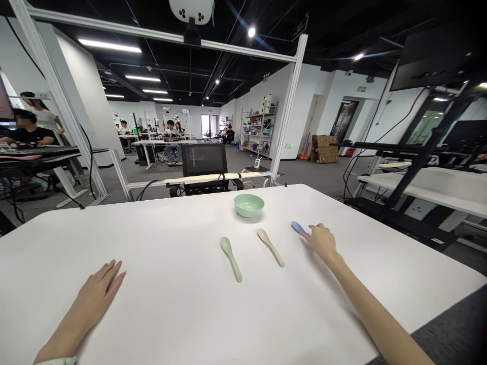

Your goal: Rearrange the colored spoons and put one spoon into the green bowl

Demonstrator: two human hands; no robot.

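My left hand [99,289] rests flat on the white table [160,314] at the left, fingers stretched out and holding nothing. Farther right, my right hand [322,242] is closed over the handle of a blue spoon [298,227]. The spoon's bowl points up and left, while most of its handle is hidden under my fingers. Left of that hand lies a cream spoon [271,247], untouched. A light green spoon [231,259] lies beside it, farther left. Beyond the spoons stands a green bowl [249,205], upright near the table's far edge.
A metal frame [285,111] rises behind the table, with a black mesh chair [204,161] beyond it. To the right are a black stand and another white desk [452,187]. Several people sit or stand at desks in the background.
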